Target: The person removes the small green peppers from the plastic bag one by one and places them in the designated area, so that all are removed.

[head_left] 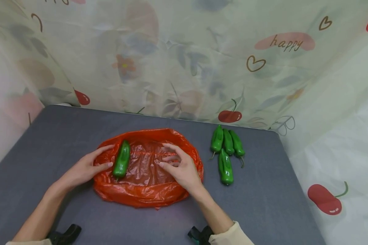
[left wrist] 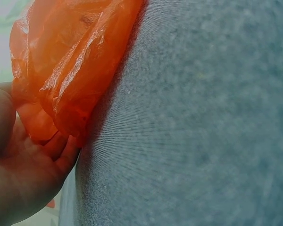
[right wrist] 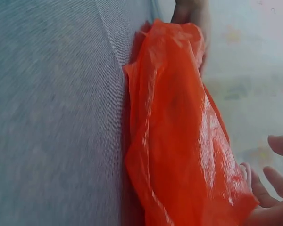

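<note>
A red plastic bag (head_left: 147, 199) lies with its mouth spread wide on the grey table. Inside it, at the left, is one green chili pepper (head_left: 121, 160). My left hand (head_left: 86, 166) holds the bag's left rim, thumb and forefinger over the edge; in the left wrist view the other fingers reach under the red plastic (left wrist: 80, 70). My right hand (head_left: 182, 168) hovers over the right part of the bag, its fingers loosely bent and apart, nothing between them. In the right wrist view its fingertips (right wrist: 276, 181) show past the bag's edge.
Several green chili peppers (head_left: 228, 143) lie in a cluster right of the bag, one (head_left: 225, 168) nearer the front. A printed curtain (head_left: 184, 68) hangs along the table's back edge. The grey table (head_left: 263, 204) extends to the right and front.
</note>
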`<state>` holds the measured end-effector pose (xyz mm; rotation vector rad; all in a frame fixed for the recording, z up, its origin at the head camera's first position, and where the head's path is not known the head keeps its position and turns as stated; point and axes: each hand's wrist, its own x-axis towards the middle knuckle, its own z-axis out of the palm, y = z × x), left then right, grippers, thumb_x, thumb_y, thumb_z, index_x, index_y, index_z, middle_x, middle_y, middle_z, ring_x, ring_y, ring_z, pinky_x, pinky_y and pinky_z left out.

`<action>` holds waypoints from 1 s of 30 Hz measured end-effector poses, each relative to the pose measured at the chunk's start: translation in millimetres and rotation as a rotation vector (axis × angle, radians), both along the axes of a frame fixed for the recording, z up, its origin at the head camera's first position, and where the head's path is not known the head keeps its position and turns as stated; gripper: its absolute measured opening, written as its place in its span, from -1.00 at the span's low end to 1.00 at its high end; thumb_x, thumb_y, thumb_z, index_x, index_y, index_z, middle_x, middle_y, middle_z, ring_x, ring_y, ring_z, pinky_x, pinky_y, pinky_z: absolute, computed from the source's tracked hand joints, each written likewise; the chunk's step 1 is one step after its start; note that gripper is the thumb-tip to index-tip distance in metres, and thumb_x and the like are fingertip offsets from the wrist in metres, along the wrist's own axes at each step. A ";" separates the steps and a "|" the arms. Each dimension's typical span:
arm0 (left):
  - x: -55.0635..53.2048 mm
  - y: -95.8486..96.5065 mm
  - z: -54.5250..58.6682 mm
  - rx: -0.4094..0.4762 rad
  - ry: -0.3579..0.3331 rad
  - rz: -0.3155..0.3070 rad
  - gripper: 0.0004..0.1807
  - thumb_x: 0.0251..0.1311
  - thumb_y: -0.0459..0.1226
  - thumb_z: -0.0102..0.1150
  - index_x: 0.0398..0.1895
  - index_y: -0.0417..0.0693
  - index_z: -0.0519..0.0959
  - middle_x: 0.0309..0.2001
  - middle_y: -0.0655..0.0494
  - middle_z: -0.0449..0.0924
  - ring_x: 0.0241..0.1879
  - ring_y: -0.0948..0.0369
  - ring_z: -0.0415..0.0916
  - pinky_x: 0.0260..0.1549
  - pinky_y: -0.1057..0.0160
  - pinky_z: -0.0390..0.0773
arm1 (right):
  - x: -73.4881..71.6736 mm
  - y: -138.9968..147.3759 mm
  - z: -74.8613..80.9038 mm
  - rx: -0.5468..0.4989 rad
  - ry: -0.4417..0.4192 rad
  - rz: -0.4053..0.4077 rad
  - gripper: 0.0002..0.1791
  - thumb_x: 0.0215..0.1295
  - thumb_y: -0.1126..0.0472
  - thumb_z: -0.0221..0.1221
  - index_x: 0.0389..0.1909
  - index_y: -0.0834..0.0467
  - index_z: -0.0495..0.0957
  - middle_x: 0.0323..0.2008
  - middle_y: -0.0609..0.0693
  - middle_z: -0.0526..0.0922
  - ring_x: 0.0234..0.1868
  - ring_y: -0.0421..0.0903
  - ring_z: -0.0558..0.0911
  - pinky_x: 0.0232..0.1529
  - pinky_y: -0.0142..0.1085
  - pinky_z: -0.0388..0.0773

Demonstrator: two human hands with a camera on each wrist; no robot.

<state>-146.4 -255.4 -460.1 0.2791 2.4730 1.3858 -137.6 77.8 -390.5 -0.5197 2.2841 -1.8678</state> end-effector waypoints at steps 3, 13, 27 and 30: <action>-0.3 0.2 1.3 -0.004 0.000 -0.001 -0.26 0.42 -0.09 0.13 0.55 -0.08 0.10 0.35 -0.32 0.24 0.08 -0.04 0.45 -0.17 0.33 0.56 | -2.4 -8.2 -2.5 0.004 -0.006 0.018 -0.45 0.29 0.42 0.26 0.31 0.23 0.43 0.17 0.19 0.55 0.01 0.24 0.61 0.03 0.02 0.55; -0.9 -0.5 2.3 0.011 -0.005 -0.007 -0.26 0.41 -0.11 0.14 0.54 -0.10 0.11 0.33 -0.33 0.26 -0.02 0.01 0.50 -0.24 0.28 0.60 | -18.6 -31.9 -34.7 0.006 0.016 0.059 -0.43 0.27 0.33 0.32 0.30 0.03 0.48 0.18 0.00 0.58 -0.02 0.01 0.66 0.00 -0.11 0.58; -1.4 0.0 -0.5 0.031 -0.049 0.007 -0.23 0.38 -0.04 0.16 0.55 -0.01 0.11 0.33 -0.32 0.25 -0.11 0.04 0.56 -0.27 0.23 0.63 | -25.6 -62.2 -49.5 0.050 -0.077 0.109 -0.42 0.25 0.31 0.34 0.31 0.07 0.47 0.23 0.09 0.54 0.01 0.02 0.68 -0.25 -0.39 0.61; -0.9 -0.4 -1.1 0.025 -0.041 0.006 -0.24 0.38 -0.03 0.16 0.55 -0.01 0.12 0.34 -0.31 0.25 -0.05 -0.01 0.53 -0.23 0.25 0.62 | -25.5 -68.1 -52.3 0.079 -0.077 0.111 -0.41 0.25 0.30 0.34 0.31 0.08 0.46 0.20 0.11 0.57 -0.01 -0.04 0.69 -0.26 -0.39 0.61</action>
